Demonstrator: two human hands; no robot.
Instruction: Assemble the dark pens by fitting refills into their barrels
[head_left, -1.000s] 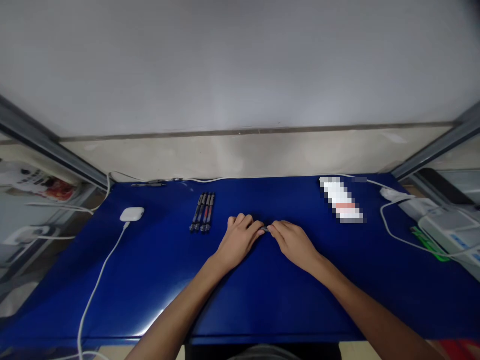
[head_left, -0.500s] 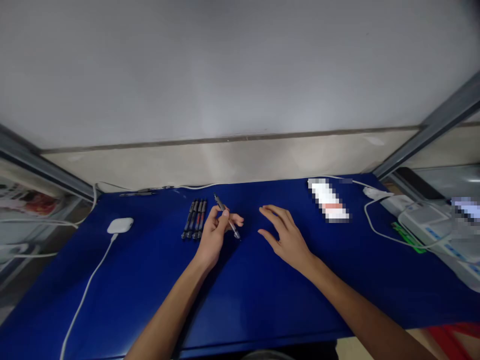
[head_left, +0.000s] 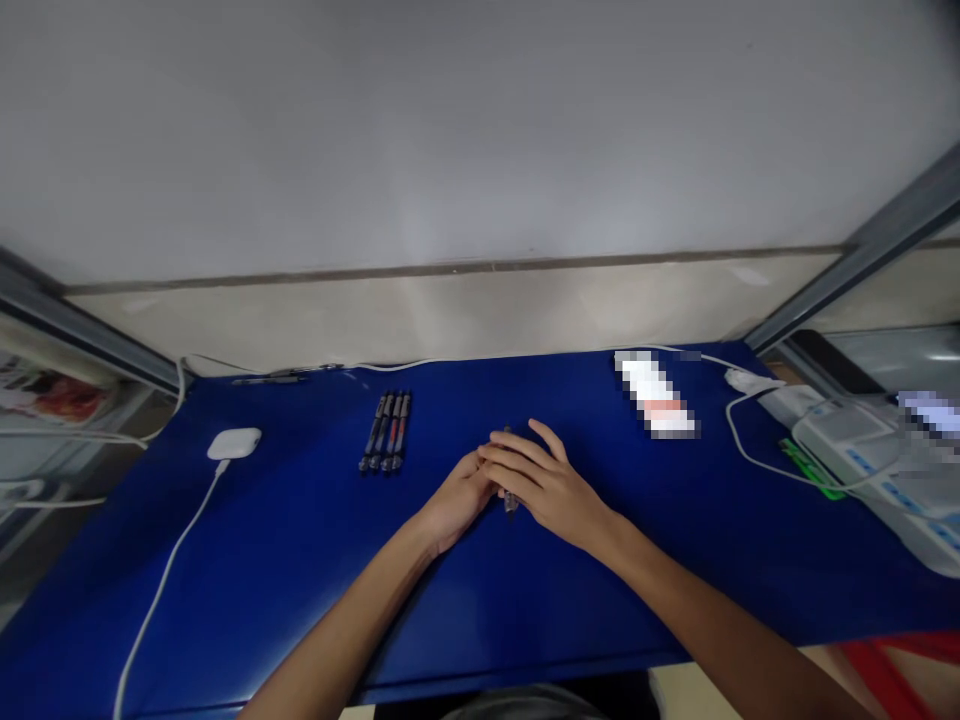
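My left hand [head_left: 459, 500] is closed round a pen [head_left: 511, 502], its fingers mostly hidden beneath my right hand. The pen stands nearly lengthwise between the two hands; only its ends show. Over the left fingers and the pen's middle lies my right hand [head_left: 551, 482], its fingers stretched out and the index finger or thumb side lifted apart. To the left, several similar pens [head_left: 388, 432] rest side by side in a row on the blue table [head_left: 450, 640], two of them with red markings.
A white earphone case [head_left: 234, 443] with a white cable [head_left: 169, 580] sits at the left. More pens [head_left: 274, 378] lie along the back edge by the wall. Toward the right are a blurred phone-like object [head_left: 655, 395], a power strip [head_left: 862, 450] and a green packet [head_left: 810, 468].
My left hand has moved right with the pen and turned it more upright. My right hand has moved left, from apart to lying over the left fingers and the pen.
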